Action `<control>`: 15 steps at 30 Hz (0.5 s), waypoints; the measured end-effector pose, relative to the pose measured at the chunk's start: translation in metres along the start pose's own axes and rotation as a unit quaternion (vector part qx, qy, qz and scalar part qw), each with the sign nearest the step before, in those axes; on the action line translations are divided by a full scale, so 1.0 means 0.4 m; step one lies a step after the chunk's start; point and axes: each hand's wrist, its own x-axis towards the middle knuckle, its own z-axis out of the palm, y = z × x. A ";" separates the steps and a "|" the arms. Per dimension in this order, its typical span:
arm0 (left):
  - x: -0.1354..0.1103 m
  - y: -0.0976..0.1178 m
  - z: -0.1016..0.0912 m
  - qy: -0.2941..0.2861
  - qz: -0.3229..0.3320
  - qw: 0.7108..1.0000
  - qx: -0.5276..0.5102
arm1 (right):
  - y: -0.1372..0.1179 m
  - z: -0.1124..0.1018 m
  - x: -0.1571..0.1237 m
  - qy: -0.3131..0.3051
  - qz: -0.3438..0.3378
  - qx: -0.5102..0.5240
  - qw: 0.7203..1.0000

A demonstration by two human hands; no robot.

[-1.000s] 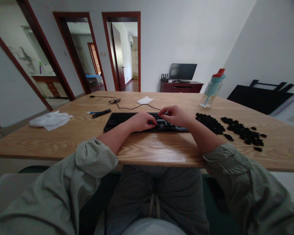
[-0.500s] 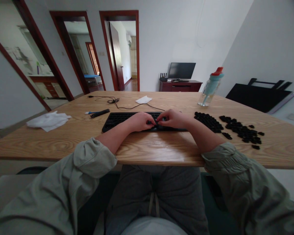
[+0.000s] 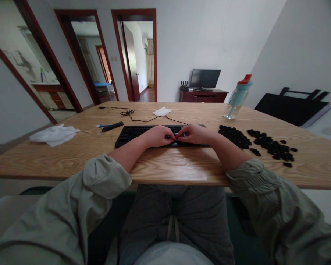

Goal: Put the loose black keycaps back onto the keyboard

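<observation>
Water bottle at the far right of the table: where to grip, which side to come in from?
Grip the clear body of the bottle, below the teal-and-red lid, which looks bulkier and uneven. It stands on the table with bare wood around it, so come in level from the near side, passing above the loose keycaps in front of it.

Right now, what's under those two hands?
A black keyboard on the wooden table lies under the left hand and right hand. Whatever their fingertips touch is covered.
</observation>
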 end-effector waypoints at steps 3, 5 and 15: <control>-0.003 0.005 -0.002 0.001 0.002 1.000 0.004 | 0.001 -0.001 -0.001 -0.003 -0.002 0.002 1.000; -0.005 0.007 -0.002 0.003 0.000 1.000 0.005 | 0.001 -0.002 -0.001 -0.008 -0.003 0.012 1.000; -0.013 0.001 -0.022 0.063 -0.049 0.997 -0.016 | 0.004 -0.018 -0.001 0.082 0.026 0.037 0.996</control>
